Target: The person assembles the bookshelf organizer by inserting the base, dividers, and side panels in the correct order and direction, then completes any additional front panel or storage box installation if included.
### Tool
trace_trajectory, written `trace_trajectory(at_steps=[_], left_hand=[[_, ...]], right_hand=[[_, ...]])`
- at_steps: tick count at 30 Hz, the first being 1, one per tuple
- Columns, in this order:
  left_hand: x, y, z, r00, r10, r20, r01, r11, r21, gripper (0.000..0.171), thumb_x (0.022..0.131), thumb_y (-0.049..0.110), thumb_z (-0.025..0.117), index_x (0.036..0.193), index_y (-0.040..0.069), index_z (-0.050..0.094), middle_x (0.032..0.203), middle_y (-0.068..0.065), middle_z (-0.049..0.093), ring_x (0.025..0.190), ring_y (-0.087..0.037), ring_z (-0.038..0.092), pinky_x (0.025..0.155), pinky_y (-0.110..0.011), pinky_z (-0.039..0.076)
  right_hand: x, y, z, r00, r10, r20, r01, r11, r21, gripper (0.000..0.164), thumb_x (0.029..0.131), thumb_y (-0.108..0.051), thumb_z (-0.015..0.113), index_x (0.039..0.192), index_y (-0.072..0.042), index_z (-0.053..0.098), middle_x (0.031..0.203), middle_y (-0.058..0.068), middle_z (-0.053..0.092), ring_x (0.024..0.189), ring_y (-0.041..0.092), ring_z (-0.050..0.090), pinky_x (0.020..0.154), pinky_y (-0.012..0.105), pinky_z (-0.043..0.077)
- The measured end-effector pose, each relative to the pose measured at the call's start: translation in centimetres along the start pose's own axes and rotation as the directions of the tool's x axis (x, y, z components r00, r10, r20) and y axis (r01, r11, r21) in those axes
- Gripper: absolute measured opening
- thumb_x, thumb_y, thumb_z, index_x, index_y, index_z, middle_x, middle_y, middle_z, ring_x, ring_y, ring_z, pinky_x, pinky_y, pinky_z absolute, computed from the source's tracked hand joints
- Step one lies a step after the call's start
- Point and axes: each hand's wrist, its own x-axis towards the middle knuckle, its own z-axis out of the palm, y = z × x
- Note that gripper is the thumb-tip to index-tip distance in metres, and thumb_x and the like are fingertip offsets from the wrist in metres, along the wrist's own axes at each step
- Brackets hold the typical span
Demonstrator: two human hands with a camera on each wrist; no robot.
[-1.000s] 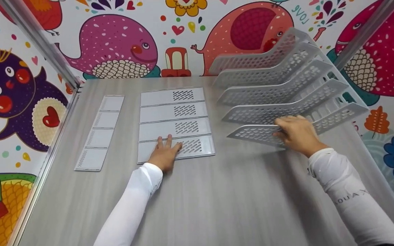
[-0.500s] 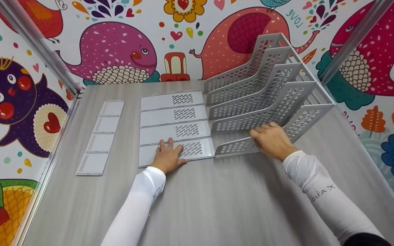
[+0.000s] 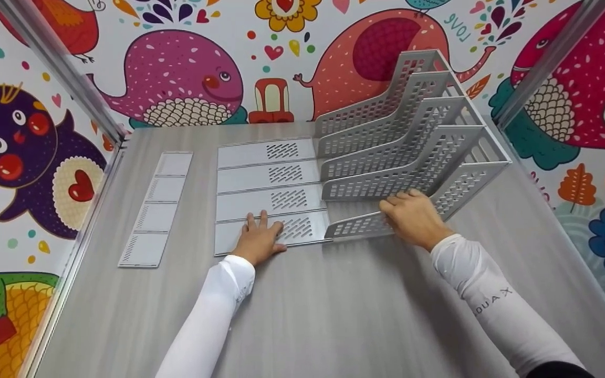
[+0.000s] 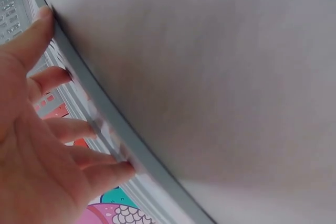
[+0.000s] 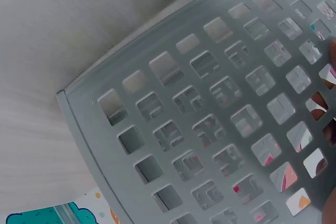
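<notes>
My right hand grips the top edge of the near wall of a grey perforated file rack. Several stepped dividers stand upright in the rack at the right. In the right wrist view the rack's holed side fills much of the picture, with parts of fingers at the right edge. Fingers spread, my left hand rests on the near section of a flat light-grey slotted panel. In the left wrist view the left fingertips touch the panel's edge. The rack's front meets the panel's right edge; whether they interlock cannot be seen.
A narrow sectioned grey panel lies to the left on the wood-grain table. Cartoon-printed walls enclose the back and sides, with metal posts at the corners.
The rack has come left and down from a tilted, raised position to stand on the table against the panel. The left hand has hardly moved. In the last half second little has changed.
</notes>
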Motion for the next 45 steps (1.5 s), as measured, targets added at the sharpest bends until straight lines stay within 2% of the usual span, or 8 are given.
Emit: trace_trajectory(at_steps=[5, 10, 15, 25, 34, 40, 45], left_hand=[[-0.1, 0.0, -0.2, 1.0, 0.023, -0.011, -0.023, 1.0, -0.007, 0.058, 0.082, 0.041, 0.067, 0.131, 0.012, 0.052, 0.149, -0.032, 0.03, 0.135, -0.062, 0.019, 0.108, -0.064, 0.028], [-0.1, 0.1, -0.2, 1.0, 0.024, -0.008, -0.024, 0.999, -0.023, 0.058, 0.083, 0.04, 0.067, 0.131, 0.012, 0.051, 0.15, -0.032, 0.028, 0.135, -0.063, 0.018, 0.109, -0.065, 0.026], [-0.1, 0.0, -0.2, 1.0, 0.015, 0.001, -0.015, 1.0, -0.023, 0.058, 0.083, 0.039, 0.067, 0.131, 0.013, 0.051, 0.151, -0.032, 0.027, 0.136, -0.062, 0.016, 0.11, -0.065, 0.024], [-0.3, -0.1, -0.3, 1.0, 0.004, 0.003, -0.004, 0.999, -0.035, 0.058, 0.083, 0.04, 0.066, 0.132, 0.014, 0.05, 0.151, -0.031, 0.026, 0.137, -0.06, 0.015, 0.112, -0.063, 0.022], [-0.4, 0.2, -0.3, 1.0, 0.004, 0.016, -0.004, 0.999, -0.051, 0.057, 0.084, 0.039, 0.066, 0.132, 0.014, 0.05, 0.152, -0.03, 0.025, 0.139, -0.059, 0.014, 0.113, -0.063, 0.021], [-0.1, 0.1, -0.2, 1.0, 0.01, 0.002, -0.01, 0.999, -0.042, 0.058, 0.083, 0.04, 0.066, 0.132, 0.014, 0.049, 0.152, -0.03, 0.024, 0.139, -0.059, 0.014, 0.114, -0.062, 0.02], [-0.2, -0.3, -0.5, 0.999, -0.005, 0.046, 0.007, 0.999, -0.047, 0.057, 0.084, 0.04, 0.066, 0.132, 0.014, 0.049, 0.153, -0.031, 0.022, 0.138, -0.06, 0.012, 0.113, -0.063, 0.019]], right_hand=[[-0.1, 0.5, -1.0, 0.999, 0.034, -0.012, -0.034, 0.998, 0.047, 0.022, 0.069, -0.016, 0.073, 0.074, -0.013, 0.052, 0.072, 0.004, 0.066, 0.07, 0.027, 0.063, 0.06, 0.036, 0.036], [0.0, 0.4, -1.4, 1.0, 0.0, -0.03, 0.002, 0.997, 0.071, 0.024, 0.069, -0.017, 0.073, 0.071, -0.014, 0.049, 0.068, 0.002, 0.064, 0.065, 0.025, 0.059, 0.058, 0.036, 0.035], [0.2, -0.5, -0.5, 0.998, -0.037, -0.048, 0.039, 0.998, 0.054, 0.018, 0.072, -0.013, 0.066, 0.07, -0.015, 0.049, 0.066, 0.002, 0.062, 0.062, 0.025, 0.058, 0.058, 0.035, 0.034], [1.0, -1.9, 0.3, 1.0, -0.007, -0.016, 0.007, 1.0, 0.026, 0.014, 0.077, -0.014, 0.064, 0.071, -0.015, 0.052, 0.067, 0.003, 0.063, 0.064, 0.025, 0.06, 0.058, 0.036, 0.036], [1.1, -2.1, 0.7, 1.0, -0.007, -0.01, 0.007, 1.0, 0.003, 0.012, 0.073, -0.009, 0.065, 0.073, -0.014, 0.054, 0.068, 0.004, 0.063, 0.065, 0.026, 0.062, 0.057, 0.036, 0.036], [1.1, -2.0, 0.6, 0.999, 0.019, 0.04, -0.019, 1.0, 0.0, 0.012, 0.074, -0.011, 0.067, 0.073, -0.016, 0.057, 0.069, 0.003, 0.064, 0.065, 0.026, 0.062, 0.058, 0.035, 0.037], [1.5, -2.6, 0.4, 0.996, 0.045, 0.079, -0.045, 0.999, -0.009, 0.01, 0.076, -0.012, 0.066, 0.074, -0.015, 0.057, 0.07, 0.004, 0.065, 0.065, 0.027, 0.061, 0.06, 0.037, 0.038]])
